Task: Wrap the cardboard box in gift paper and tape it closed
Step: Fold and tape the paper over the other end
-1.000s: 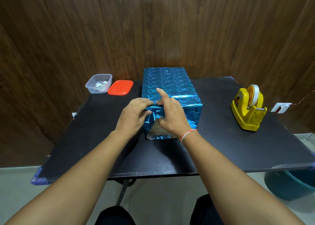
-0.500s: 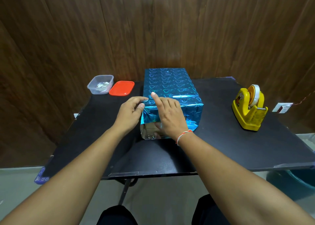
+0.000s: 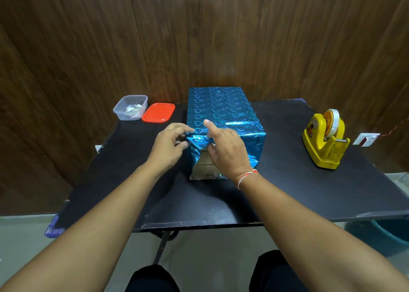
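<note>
The left hand (image 3: 169, 146) has moved in to pinch the crumpled gift paper (image 3: 223, 110) flap at the cardboard box (image 3: 204, 165) near end, mid-worktop (image 3: 287, 181); the right hand (image 3: 228, 152) holds the fold, forefinger raised. End not yet closed; tape dispenser (image 3: 324, 140) untouched.

One head-worn camera looks forward and down, close over the black table (image 3: 287, 181) (wide-angle, so edges bow), facing a wooden wall (image 3: 199, 37) behind it.
</note>
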